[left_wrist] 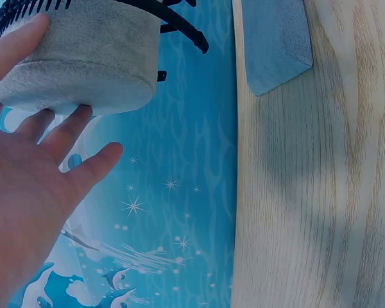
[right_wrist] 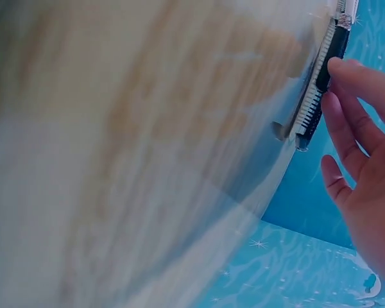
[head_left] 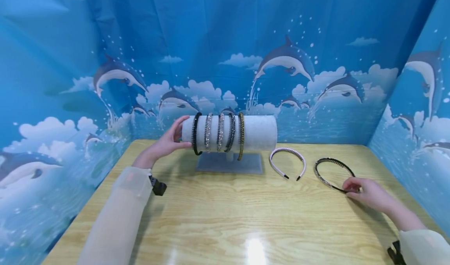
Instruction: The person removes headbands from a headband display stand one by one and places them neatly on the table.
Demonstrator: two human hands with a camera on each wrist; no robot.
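A padded grey headband display stand (head_left: 260, 131) has a thick horizontal roll. My left hand (head_left: 168, 142) holds the roll's left end, thumb at the front and fingers at the end face. Several headbands circle the roll: a black headband (head_left: 195, 134) nearest that hand, glittery silver and dark ones, and a gold headband (head_left: 241, 134). At the right, my right hand (head_left: 370, 194) pinches one end of a black headband with a sparkly section (head_left: 328, 159). In the right wrist view, the thumb and fingertips meet at the black part of this toothed headband (right_wrist: 333, 61).
A pale pink headband (head_left: 272, 161) lies between the stand and the right-hand headband. The stand's flat grey base (head_left: 211, 165) rests on the wooden table (head_left: 218, 210). Blue dolphin-print sheeting (head_left: 211, 42) hangs behind the table and along both sides.
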